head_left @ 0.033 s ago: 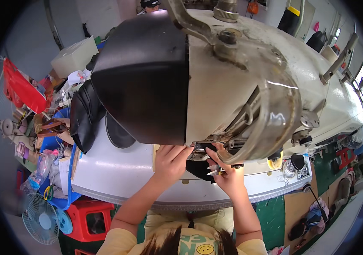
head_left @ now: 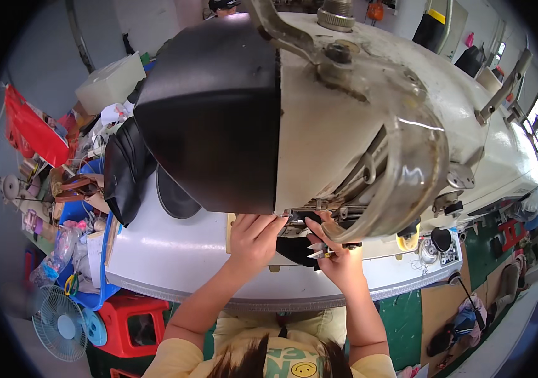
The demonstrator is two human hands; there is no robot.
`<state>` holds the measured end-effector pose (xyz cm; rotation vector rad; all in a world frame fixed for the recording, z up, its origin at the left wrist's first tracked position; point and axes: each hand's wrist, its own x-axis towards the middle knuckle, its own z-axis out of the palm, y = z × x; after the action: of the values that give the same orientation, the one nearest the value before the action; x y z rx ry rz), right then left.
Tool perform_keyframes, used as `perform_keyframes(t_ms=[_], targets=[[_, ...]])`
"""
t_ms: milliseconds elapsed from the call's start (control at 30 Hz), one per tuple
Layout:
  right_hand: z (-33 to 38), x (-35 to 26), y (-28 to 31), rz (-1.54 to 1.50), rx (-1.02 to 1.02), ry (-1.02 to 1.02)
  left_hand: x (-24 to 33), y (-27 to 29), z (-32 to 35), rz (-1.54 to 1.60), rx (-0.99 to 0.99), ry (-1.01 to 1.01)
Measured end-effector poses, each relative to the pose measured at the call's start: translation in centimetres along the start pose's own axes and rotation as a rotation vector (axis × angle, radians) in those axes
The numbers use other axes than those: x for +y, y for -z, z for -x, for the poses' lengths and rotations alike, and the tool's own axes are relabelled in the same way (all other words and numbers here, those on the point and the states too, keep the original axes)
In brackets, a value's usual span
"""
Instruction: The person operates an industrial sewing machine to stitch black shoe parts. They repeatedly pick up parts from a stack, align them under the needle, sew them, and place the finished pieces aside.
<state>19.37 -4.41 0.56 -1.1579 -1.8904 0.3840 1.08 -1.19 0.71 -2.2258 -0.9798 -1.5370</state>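
Fabric, black and limp, lies on the white table [head_left: 174, 252] right beneath the head of a big industrial sewing machine [head_left: 344, 126], and both hands work it there. The black fabric piece [head_left: 297, 249] shows only in part, between the two hands and under the machine's lower edge; how far it runs beneath the machine is hidden.

The left hand [head_left: 253, 236] rests flat on the table with fingers spread forward toward the needle area, its grip open and pressing down rather than pinching. The right hand [head_left: 338, 255] curls around a small pair of metal snips [head_left: 317, 251], blades pointing left toward the fabric, while its fingertips also reach up to the cloth near the machine's foot.

Such cloth looks light and soft, likely to fold, slide and bunch on the smooth table, so a flat palm to pin it and a fingertip pinch at its edge seem the sound places to hold it. The sharp snip points sit close to the left fingers.

Off to the left hangs a dark bundle of material [head_left: 127, 170] over the table's edge, with cluttered bins, a red stool [head_left: 133, 315] and a blue fan [head_left: 61, 324] below.
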Motion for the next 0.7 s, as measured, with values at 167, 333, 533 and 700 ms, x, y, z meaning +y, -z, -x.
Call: perform_keyframes(t_ms=[167, 333, 533, 700], targets=[[-0.5, 2.0, 0.3, -0.020, -0.059, -0.111, 0.5, -0.6, 1.6, 0.158, -0.004, 0.149], [-0.7, 1.5, 0.7, 0.223, 0.029, 0.046, -1.5, -2.3, 8.0, 0.676, 0.256, 0.914], [3.0, -3.2, -1.9, 0.221, 0.244, 0.302, -7.4, -0.6, 11.1, 2.101, 0.155, 1.336], [3.8, -2.8, -3.8, 0.195, 0.124, 0.217, -7.7, 1.6, 10.8, 2.003, -0.027, 1.310]])
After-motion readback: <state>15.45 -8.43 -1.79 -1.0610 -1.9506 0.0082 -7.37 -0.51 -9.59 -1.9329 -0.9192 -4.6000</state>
